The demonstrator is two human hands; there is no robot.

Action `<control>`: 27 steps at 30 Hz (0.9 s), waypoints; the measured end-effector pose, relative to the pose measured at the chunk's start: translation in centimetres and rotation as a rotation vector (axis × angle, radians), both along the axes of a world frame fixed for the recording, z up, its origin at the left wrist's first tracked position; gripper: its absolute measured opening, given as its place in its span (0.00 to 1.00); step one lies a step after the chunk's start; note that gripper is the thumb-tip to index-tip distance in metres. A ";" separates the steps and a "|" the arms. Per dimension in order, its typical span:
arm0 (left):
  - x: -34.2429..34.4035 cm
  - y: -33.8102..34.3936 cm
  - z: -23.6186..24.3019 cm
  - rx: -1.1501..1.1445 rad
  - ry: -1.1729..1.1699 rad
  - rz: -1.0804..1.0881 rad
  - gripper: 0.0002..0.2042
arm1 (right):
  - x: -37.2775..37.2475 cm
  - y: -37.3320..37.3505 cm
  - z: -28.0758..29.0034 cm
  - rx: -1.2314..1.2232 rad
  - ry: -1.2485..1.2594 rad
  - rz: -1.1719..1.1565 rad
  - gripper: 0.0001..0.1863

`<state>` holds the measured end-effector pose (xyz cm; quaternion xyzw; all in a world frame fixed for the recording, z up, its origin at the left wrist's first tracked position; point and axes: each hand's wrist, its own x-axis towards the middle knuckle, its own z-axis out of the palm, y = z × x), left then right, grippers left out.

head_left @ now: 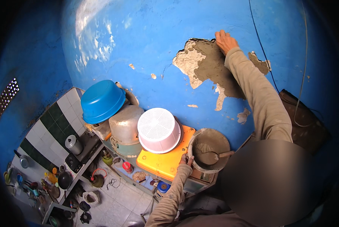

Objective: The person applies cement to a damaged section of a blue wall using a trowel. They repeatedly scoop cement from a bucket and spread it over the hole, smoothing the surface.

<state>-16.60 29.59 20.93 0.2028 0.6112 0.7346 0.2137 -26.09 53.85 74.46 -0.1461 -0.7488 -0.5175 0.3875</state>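
My left hand point(186, 160) grips the near-left rim of a round bucket point(196, 139) holding wet grey-brown mortar point(206, 145). A trowel point(212, 156) lies in the mortar, its handle resting toward the right rim. High on the blue wall point(150, 30), my right hand point(225, 41) is closed, with its fingertips curled against the upper edge of a damaged patch. Whatever those fingers may hold is hidden. Fresh mortar point(215, 68) covers much of this patch, while bare pale plaster point(187, 62) shows on its left side. My right forearm covers part of the patch's right side.
Left of the bucket stand a white perforated basket point(158, 128), a yellow lid point(158, 162), a metal pot point(126, 123) and a blue basin point(103, 101). Cables point(258, 38) hang at right. A kitchen counter point(84, 157) runs along the left. A blurred disc hides the lower right.
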 end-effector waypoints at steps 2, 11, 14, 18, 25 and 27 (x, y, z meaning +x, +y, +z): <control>0.1 -0.2 0.4 -0.015 0.030 0.025 0.15 | 0.2 0.0 -0.2 0.023 -0.043 -0.015 0.11; 0.7 -1.0 2.4 -0.070 0.074 0.057 0.17 | 2.8 0.0 0.5 0.103 -0.157 0.048 0.12; 0.2 -0.1 0.3 0.004 0.085 0.066 0.18 | 2.9 0.3 1.6 0.089 -0.132 0.116 0.14; 0.6 -0.9 2.1 -0.048 0.073 0.044 0.15 | 3.6 1.2 3.7 0.063 -0.139 0.220 0.10; 0.6 -0.7 2.2 0.070 0.024 0.027 0.15 | 8.6 -0.7 4.2 -0.180 0.007 0.428 0.09; 0.7 -1.2 2.9 0.064 0.033 0.035 0.14 | 11.3 -1.9 2.2 -0.276 0.012 0.522 0.09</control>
